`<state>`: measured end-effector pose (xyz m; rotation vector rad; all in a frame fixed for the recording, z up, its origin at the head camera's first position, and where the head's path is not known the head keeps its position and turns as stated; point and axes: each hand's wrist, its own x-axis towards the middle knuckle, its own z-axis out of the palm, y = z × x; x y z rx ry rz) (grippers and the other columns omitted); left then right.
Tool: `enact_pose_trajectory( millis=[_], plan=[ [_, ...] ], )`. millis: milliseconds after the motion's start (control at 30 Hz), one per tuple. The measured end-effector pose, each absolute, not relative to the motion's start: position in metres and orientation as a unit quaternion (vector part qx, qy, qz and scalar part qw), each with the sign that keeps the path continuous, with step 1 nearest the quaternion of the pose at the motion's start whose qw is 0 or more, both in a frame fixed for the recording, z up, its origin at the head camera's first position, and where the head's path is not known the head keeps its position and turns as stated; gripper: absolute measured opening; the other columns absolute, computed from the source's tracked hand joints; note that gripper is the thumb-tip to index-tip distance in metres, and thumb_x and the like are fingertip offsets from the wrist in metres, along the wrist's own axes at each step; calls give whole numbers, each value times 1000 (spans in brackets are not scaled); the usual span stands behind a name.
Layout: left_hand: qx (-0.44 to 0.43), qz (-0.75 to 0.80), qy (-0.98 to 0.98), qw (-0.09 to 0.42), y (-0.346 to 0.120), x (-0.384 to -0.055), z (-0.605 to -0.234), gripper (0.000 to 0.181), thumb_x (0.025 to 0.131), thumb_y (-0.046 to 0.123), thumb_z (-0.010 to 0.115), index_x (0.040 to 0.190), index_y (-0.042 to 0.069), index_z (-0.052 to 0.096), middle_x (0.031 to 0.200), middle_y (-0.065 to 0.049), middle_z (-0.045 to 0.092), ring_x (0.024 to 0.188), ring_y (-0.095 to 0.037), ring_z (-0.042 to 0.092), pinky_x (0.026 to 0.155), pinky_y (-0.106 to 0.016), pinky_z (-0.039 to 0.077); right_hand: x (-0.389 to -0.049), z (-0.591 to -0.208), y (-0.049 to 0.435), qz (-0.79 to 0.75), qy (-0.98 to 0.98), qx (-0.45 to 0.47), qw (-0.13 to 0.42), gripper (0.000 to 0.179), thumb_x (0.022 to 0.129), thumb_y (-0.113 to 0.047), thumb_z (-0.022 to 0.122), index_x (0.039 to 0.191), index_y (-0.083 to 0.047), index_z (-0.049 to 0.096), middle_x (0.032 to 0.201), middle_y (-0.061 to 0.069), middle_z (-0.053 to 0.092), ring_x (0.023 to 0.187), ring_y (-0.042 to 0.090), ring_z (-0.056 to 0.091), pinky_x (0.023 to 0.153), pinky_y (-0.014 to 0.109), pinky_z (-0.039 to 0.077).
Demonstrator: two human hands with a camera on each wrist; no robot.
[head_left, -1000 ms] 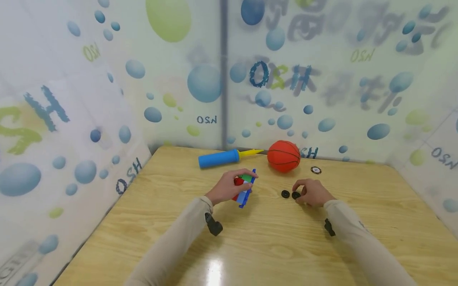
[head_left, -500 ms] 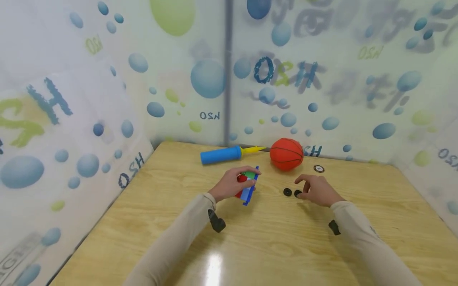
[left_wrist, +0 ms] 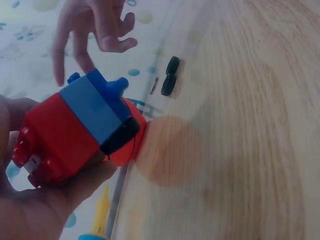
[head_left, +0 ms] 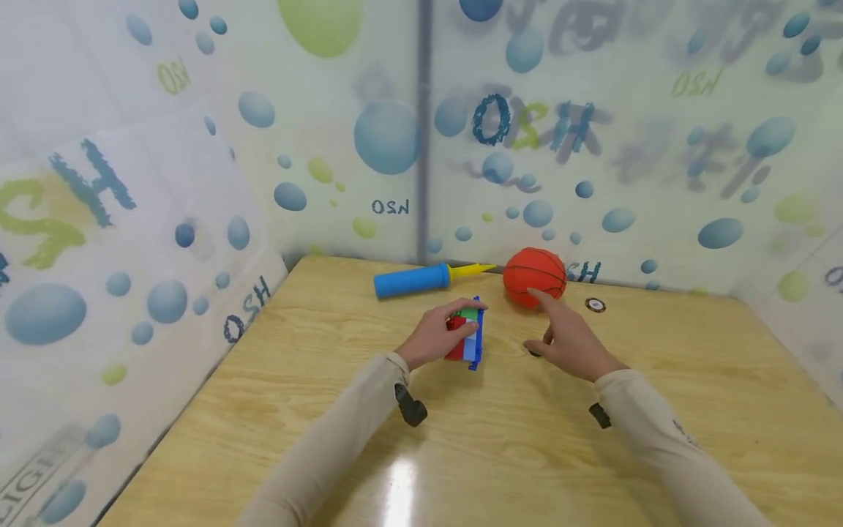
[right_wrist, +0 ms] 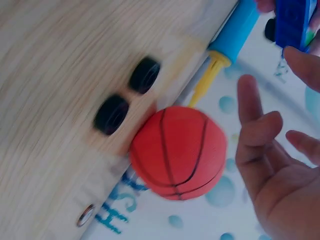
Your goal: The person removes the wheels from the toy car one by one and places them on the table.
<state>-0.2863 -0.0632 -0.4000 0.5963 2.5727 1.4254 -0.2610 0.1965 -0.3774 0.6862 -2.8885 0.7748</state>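
In the head view my left hand (head_left: 435, 337) grips a block-built toy car (head_left: 471, 350), with red, light blue and green bricks on a blue base. The left wrist view shows blue pegs sticking out from the base of the toy car (left_wrist: 87, 112) and a black wheel (left_wrist: 120, 136) at one corner. My right hand (head_left: 576, 344) hovers to the right of it, fingers extended and holding nothing. Two loose black wheels (right_wrist: 145, 75) lie on the table in the right wrist view; the right hand mostly hides them in the head view.
An orange-red ball (head_left: 532, 274) with black lines sits near the table's back edge. To its left lies a blue hand pump (head_left: 413, 280) with a yellow end. A small round chip (head_left: 596, 304) lies right of the ball. Patterned walls surround the wooden table (head_left: 500, 454).
My right hand has come up off the right-hand loose wheel, its fingers spreading, and moved slightly left. My left hand has turned the toy car more upright in the head view.
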Motion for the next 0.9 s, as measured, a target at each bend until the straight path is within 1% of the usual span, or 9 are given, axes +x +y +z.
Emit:
enact_pose_trajectory(
  millis=[100,167,233,333,400,533,633,733,900],
  plan=[
    [194,483,852,65,-62,-287,-396,35,102,32,57,136,38,58,147,1,55,115,-24,56,92,-40,54,-256,-375,185,257,-931,252,67,81,86,-11,78,152,-3,34,122,19,60,65,7,56,67,27,51],
    [180,490,850,67,-62,-287,-395,34,103,33,54,137,37,58,145,-2,57,109,-24,58,86,-37,55,-253,-377,176,261,-922,276,74,78,85,-10,79,150,-3,37,124,17,60,65,4,55,69,26,53],
    [165,496,849,79,-61,-286,-397,34,105,32,50,138,36,58,143,-3,58,106,-23,58,83,-33,54,-249,-380,168,259,-917,294,71,76,85,-11,79,149,-4,40,124,16,60,65,2,55,70,24,53],
    [143,512,841,104,-59,-287,-400,36,107,30,44,141,32,56,143,-5,58,105,-23,59,83,-32,54,-243,-383,157,251,-918,302,62,73,84,-13,81,147,-7,43,124,13,62,67,2,54,70,22,52],
    [132,524,833,118,-57,-287,-400,38,107,30,40,142,30,55,143,-7,57,106,-24,59,86,-34,55,-241,-384,152,240,-920,301,68,73,83,-14,82,146,-8,46,123,12,63,69,6,56,69,23,52],
    [107,541,824,131,-55,-287,-398,40,106,31,37,142,29,54,142,-9,56,109,-26,59,91,-38,57,-237,-386,142,212,-922,301,115,72,80,-19,85,143,-10,51,119,10,66,88,17,63,76,32,56],
    [99,550,818,135,-54,-287,-397,41,106,28,35,142,25,55,144,-10,55,110,-27,60,90,-38,58,-235,-387,138,197,-918,308,155,69,78,-22,87,139,-12,57,115,9,68,102,21,61,82,39,58],
    [101,563,808,141,-54,-287,-398,44,106,24,31,143,21,54,147,-9,53,111,-26,60,88,-37,59,-235,-390,135,189,-909,323,185,63,75,-22,89,132,-16,64,113,6,69,105,21,59,82,38,59],
    [104,572,800,148,-53,-290,-398,46,105,21,30,144,16,53,144,-10,55,109,-24,63,85,-37,61,-236,-394,130,174,-892,356,218,53,74,-20,90,123,-20,71,111,4,66,107,21,58,81,35,60]
  ],
)
